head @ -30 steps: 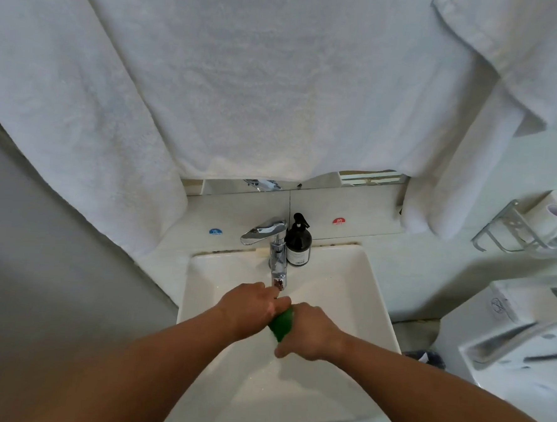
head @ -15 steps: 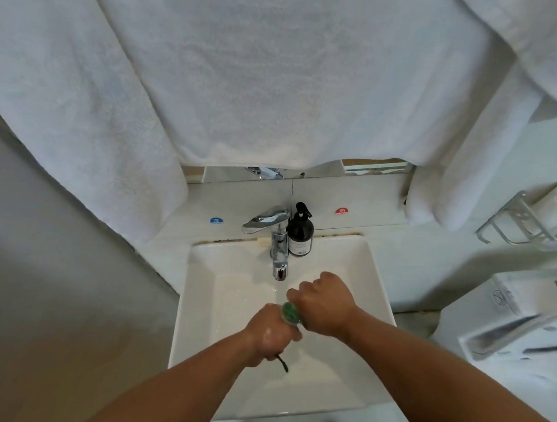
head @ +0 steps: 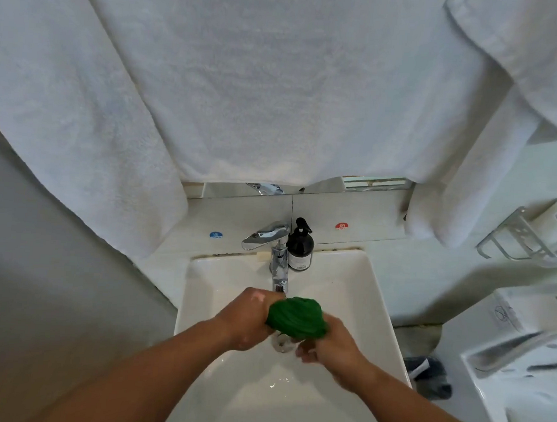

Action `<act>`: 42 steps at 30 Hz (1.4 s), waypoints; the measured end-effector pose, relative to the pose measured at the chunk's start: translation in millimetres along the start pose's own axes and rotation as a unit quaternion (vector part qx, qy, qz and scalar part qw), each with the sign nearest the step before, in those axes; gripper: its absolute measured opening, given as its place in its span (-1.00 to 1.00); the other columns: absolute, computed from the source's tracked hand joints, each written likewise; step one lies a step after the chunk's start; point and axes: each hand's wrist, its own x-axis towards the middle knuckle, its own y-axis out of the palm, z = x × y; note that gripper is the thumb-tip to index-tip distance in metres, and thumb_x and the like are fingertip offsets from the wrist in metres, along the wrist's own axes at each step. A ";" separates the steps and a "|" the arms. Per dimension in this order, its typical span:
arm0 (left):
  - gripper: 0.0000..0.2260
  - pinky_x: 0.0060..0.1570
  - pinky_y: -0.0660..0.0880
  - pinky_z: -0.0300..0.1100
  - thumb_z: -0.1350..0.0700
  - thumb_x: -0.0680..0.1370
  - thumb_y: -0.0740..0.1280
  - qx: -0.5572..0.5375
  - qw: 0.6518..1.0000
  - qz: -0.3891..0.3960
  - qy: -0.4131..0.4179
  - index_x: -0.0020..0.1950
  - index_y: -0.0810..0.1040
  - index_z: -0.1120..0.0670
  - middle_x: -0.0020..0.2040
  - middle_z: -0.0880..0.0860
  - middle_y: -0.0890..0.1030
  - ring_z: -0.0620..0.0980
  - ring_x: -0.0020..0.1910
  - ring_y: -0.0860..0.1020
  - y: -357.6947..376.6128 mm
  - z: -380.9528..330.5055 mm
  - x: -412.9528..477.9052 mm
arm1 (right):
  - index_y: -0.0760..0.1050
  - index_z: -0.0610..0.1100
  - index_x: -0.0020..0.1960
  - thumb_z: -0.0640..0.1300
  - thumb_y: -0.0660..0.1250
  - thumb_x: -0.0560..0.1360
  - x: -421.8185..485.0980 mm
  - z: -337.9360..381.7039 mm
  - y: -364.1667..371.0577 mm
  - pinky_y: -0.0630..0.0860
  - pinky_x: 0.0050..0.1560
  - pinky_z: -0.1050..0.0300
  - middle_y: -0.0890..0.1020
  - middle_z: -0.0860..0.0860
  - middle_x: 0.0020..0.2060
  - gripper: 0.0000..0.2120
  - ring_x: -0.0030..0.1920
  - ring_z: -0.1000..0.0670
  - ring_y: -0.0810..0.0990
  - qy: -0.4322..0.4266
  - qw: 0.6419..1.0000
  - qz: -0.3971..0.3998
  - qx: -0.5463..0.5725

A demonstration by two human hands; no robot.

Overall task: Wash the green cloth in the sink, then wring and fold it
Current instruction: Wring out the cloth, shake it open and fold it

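The green cloth (head: 296, 317) is bunched into a twisted wad above the middle of the white sink (head: 376, 301), just below the chrome tap's spout (head: 278, 269). My left hand (head: 247, 320) grips its left end, fingers curled around it. From the right, my right hand (head: 334, 341) holds the cloth's other end from below. Under the cloth the drain (head: 283, 341) shows partly between my hands.
A black pump bottle (head: 299, 248) stands on the sink's back edge right of the tap. Large white towels (head: 278, 80) hang overhead. A rack with toilet rolls (head: 550, 227) is on the right wall, a white toilet (head: 521, 372) below it.
The cloth was almost hidden between my fists, then twisted thin; now it bulges as a wide green wad. My left hand moved back up left and my right hand dropped lower right.
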 end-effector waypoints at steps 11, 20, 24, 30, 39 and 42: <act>-0.62 -0.43 0.45 -0.17 0.03 0.49 0.48 0.370 0.900 0.044 0.226 0.26 0.48 0.01 0.00 0.11 0.58 0.02 -0.19 0.55 -11.2 6.1 6.4 | 0.49 -0.15 0.13 -0.25 0.52 0.36 12.3 35.1 6.6 0.44 -0.42 0.17 0.61 -0.12 -0.15 -0.61 -0.30 -0.02 0.57 0.130 0.958 0.218 -0.132; -0.79 -0.07 0.55 -0.10 0.16 0.58 0.28 0.196 0.960 0.117 -0.160 0.21 0.53 0.09 0.08 0.12 0.61 0.08 -0.05 0.59 24.9 -14.1 7.7 | 0.49 -0.05 0.15 -0.09 0.35 0.48 29.0 32.6 13.0 0.43 -0.14 0.05 0.65 -0.07 -0.03 -0.75 -0.08 -0.13 0.61 -0.196 0.729 -0.006 -0.656; -0.82 -0.07 0.57 -0.07 0.15 0.58 0.22 0.121 0.968 0.118 -0.186 0.07 0.59 0.13 0.04 0.13 0.62 0.08 -0.06 0.58 35.4 -22.2 -1.2 | 0.48 -0.09 0.14 -0.10 0.31 0.50 30.4 30.1 3.5 0.32 -0.21 0.08 0.66 -0.06 -0.12 -0.77 -0.18 -0.17 0.62 -0.292 0.650 0.011 -0.702; -0.90 -0.48 0.32 -0.17 0.18 0.47 0.40 -0.256 0.907 0.078 -0.327 -0.19 0.51 0.15 -0.38 0.07 0.48 -0.05 -0.51 0.40 42.8 -32.9 -7.8 | 0.53 -0.11 0.03 -0.10 0.42 0.46 38.4 36.0 -5.6 0.28 -0.32 0.14 0.63 -0.05 -0.27 -0.82 -0.36 -0.14 0.60 -0.387 0.597 0.017 -0.703; -0.84 -0.55 0.31 -0.33 0.17 0.50 0.46 -0.514 0.765 0.263 -0.285 -0.03 0.49 0.14 -0.29 0.07 0.53 -0.09 -0.48 0.41 4.1 -17.4 -15.9 | 0.51 -0.06 -0.17 -0.11 0.54 0.29 38.4 28.5 -3.1 0.23 -0.43 0.24 0.55 0.02 -0.38 -0.77 -0.51 0.01 0.44 -0.541 0.585 -0.077 -0.600; -0.71 -0.31 0.59 -0.18 0.21 0.49 0.46 -0.416 0.811 0.288 -0.294 0.18 0.54 0.23 -0.13 0.13 0.61 0.02 -0.30 0.57 -13.8 -14.7 -16.0 | 0.44 -0.02 0.24 -0.02 0.58 0.33 24.2 22.5 -3.9 0.34 -0.31 0.29 0.61 0.01 -0.01 -0.44 -0.30 0.07 0.52 -0.454 0.674 -0.106 -0.573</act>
